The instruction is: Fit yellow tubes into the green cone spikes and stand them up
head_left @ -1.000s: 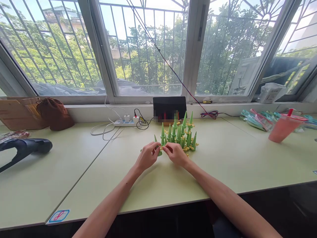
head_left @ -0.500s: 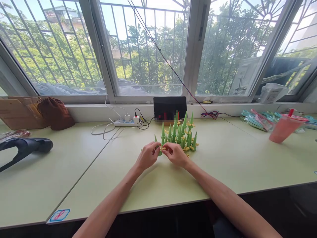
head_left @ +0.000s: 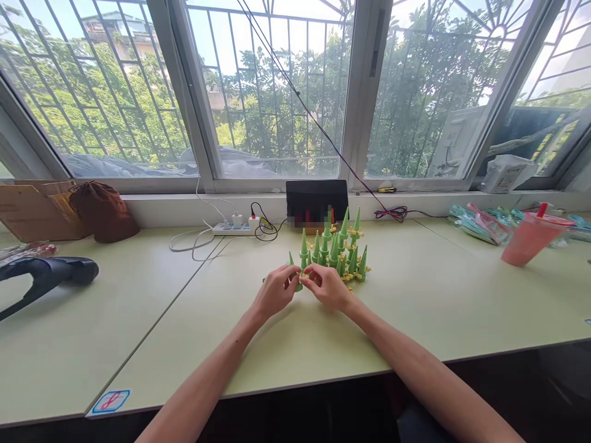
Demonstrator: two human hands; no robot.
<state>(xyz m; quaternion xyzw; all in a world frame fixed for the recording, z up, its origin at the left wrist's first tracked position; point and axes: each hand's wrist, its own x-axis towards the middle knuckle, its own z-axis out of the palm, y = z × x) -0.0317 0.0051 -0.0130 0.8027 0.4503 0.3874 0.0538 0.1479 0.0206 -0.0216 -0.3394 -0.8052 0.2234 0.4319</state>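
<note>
Close together on the table, my left hand (head_left: pixel 276 289) and my right hand (head_left: pixel 329 288) meet over one green plant watering spike (head_left: pixel 290 259). Its pointed tip rises behind my left fingers, which are closed around its body. Between both sets of fingertips shows a small yellow valve (head_left: pixel 303 277), pinched by my right thumb and forefinger. My fingers cover most of the joint between the two parts. Just behind and right of my hands stands a cluster of several green watering spikes (head_left: pixel 343 227), points up, with yellow valves on their sides.
A dark tablet (head_left: pixel 316 198) leans against the sill behind the spikes. Left of it lies a white power strip (head_left: pixel 235 229) with cables. A pink cup (head_left: pixel 530 241) with a straw and plastic packets (head_left: pixel 480 224) are at right; a brown pouch (head_left: pixel 105 212) and black object (head_left: pixel 69 271) at left.
The yellow valve between my fingertips has turned or shifted slightly, and the green spike has moved very slightly. My hands and the cluster stay in place.
</note>
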